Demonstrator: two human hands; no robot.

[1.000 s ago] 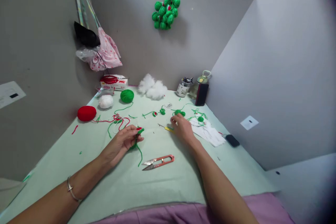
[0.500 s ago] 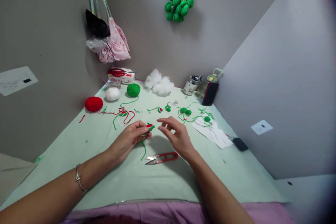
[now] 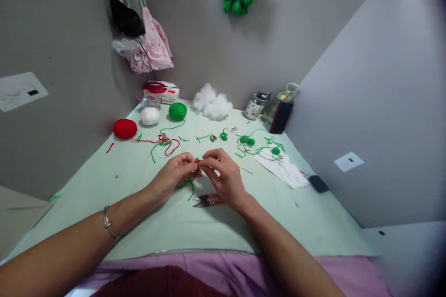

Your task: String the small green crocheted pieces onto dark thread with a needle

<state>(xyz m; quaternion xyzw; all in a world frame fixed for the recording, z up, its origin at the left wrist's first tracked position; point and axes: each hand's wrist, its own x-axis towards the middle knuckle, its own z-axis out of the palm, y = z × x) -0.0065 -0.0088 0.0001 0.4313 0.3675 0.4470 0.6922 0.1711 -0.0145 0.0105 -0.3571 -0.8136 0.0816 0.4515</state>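
Note:
Between my hands, over the middle of the table, is a small red and green crocheted piece [image 3: 197, 161], mostly covered by fingers. My left hand [image 3: 177, 171] pinches it from the left, and green yarn [image 3: 191, 188] trails below onto the table. My right hand [image 3: 225, 174] has thumb and fingers closed together at the piece's right side. Red-handled thread snips [image 3: 205, 201] lie just under the right hand, which covers part of their handle. Beyond the right hand a thin crochet hook [image 3: 246, 169] with a yellow part lies on the table.
Red [image 3: 125, 128], white [image 3: 149, 115] and green [image 3: 177, 111] yarn balls stand back left. White stuffing [image 3: 212, 102] lies at the back. Green crocheted balls [image 3: 247, 140], yarn scraps and white paper [image 3: 284, 169] are on the right. A phone [image 3: 281, 118] leans on a bottle.
My right hand has moved left to meet the left hand and closed at the crocheted piece. The snips are now partly covered by it. The view has tipped slightly downward.

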